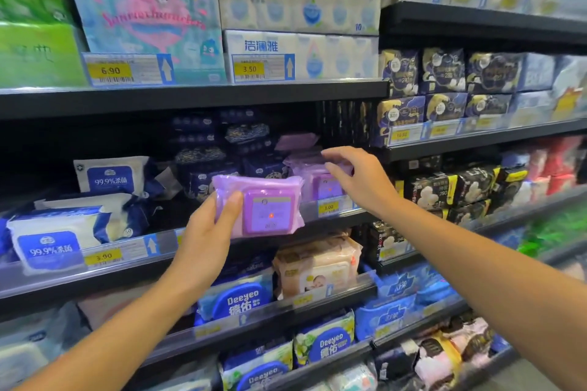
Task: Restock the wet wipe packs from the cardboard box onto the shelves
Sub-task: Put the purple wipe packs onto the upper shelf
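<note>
My left hand (208,228) grips a purple wet wipe pack (265,205) by its left end, holding it upright in front of the middle shelf (165,243). More purple packs (313,179) are stacked on that shelf just behind and to the right. My right hand (357,179) reaches over that stack with fingers loosely spread, hovering at or touching the front pack; contact is unclear. The cardboard box is out of view.
White and blue 99.9% wipe packs (52,238) lie at the shelf's left, dark blue packs (206,165) behind. Tissue packs (298,25) fill the shelf above. Deeyeo packs (241,298) and a beige baby wipe pack (317,267) sit below. Dark packs (444,187) fill the right bay.
</note>
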Demonstrator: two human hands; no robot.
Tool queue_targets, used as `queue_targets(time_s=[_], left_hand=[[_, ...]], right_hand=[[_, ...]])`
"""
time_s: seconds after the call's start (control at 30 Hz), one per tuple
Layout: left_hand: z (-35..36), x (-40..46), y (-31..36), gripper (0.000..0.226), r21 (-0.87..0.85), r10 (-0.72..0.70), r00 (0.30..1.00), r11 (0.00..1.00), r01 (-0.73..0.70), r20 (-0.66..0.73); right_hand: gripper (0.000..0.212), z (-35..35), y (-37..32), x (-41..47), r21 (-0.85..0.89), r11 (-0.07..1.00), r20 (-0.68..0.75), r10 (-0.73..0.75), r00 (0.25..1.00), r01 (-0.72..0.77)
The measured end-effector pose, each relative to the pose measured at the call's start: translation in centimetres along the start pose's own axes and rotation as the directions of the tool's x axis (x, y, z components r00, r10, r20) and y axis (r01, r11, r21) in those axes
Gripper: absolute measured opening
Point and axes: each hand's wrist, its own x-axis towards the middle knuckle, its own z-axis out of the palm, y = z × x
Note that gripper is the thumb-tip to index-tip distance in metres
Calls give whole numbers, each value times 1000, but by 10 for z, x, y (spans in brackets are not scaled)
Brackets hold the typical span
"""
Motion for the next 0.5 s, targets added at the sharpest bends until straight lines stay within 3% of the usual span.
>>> queue_targets(time_s=[0.13,0.2,0.33,0.4,0.5], left_hand=[[28,50,15,30,34,49,998,998,-51,42],[43,68,18,29,84,52,992,995,-62,117],[61,103,11,22,482,25,991,872,-85,128],[65,117,5,16,451,75,988,883,-127,132],[76,121,-8,33,433,-8,985,899,-68,171]], right_hand=[[36,-12,-34,-19,411,904,265,9,964,-121],[36,-19,-37,-15,471,865,239,62,969,-171],[32,-31,-18,-4,398,898,91,166,982,-188],[27,-28,-3,-4,346,912,84,205,975,-222],[37,-14,15,-10,197,917,137,324,936,-346]])
